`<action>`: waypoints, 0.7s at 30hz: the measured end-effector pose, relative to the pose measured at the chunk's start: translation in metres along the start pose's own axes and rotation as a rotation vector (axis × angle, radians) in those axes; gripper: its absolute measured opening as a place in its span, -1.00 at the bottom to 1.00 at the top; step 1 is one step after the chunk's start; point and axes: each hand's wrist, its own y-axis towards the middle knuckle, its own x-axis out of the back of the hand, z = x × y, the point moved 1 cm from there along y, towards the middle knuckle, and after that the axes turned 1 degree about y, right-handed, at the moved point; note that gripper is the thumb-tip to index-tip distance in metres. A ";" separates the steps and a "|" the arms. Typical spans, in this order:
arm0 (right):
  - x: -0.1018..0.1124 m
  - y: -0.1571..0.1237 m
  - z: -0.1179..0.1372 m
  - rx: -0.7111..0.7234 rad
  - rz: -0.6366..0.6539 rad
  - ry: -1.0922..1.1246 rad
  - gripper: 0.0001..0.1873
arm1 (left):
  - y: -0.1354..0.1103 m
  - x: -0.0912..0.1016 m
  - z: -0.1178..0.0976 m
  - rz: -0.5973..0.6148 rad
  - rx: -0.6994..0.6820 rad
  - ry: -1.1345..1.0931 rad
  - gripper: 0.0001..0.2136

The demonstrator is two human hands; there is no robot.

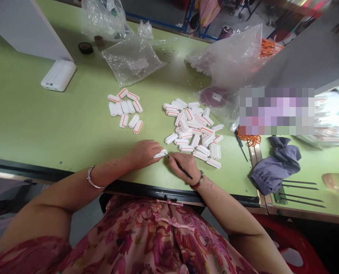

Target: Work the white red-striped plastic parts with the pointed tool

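My left hand (146,153) is closed on a small white plastic piece (160,153), holding it just above the green table near the front edge. In my right hand (184,166) is a thin black tool (184,169), perhaps tweezers, gripped like a pen. Its tip meets or nearly meets the end of the white piece; actual contact is too small to tell. Beyond my right hand lies a large loose pile of similar white pieces (196,123), many with an orange-red stripe. A smaller group of striped white pieces (124,108) lies farther left.
A white power bank (59,75) and a roll of black tape (85,47) lie at the left. Clear plastic bags (133,61) are at the back. To the right are a grey cloth (275,167), thin dark rods (302,198) and orange bands (250,139) on the green table (80,125).
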 end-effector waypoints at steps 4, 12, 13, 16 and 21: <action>-0.001 0.001 0.001 0.002 0.008 -0.025 -0.68 | 0.001 0.000 0.000 0.000 -0.017 0.018 -0.74; 0.002 -0.001 0.001 0.044 -0.023 0.018 -0.69 | 0.001 -0.001 0.002 0.033 0.067 -0.081 -0.75; 0.002 -0.001 0.001 0.045 -0.022 0.018 -0.70 | 0.001 -0.001 0.003 0.035 0.064 -0.087 -0.76; 0.003 -0.001 0.001 0.043 -0.015 0.023 -0.71 | 0.001 -0.001 0.003 0.036 0.055 -0.087 -0.76; -0.001 0.001 0.002 0.023 0.007 -0.002 -0.68 | 0.001 -0.004 0.003 0.016 0.037 -0.043 -0.75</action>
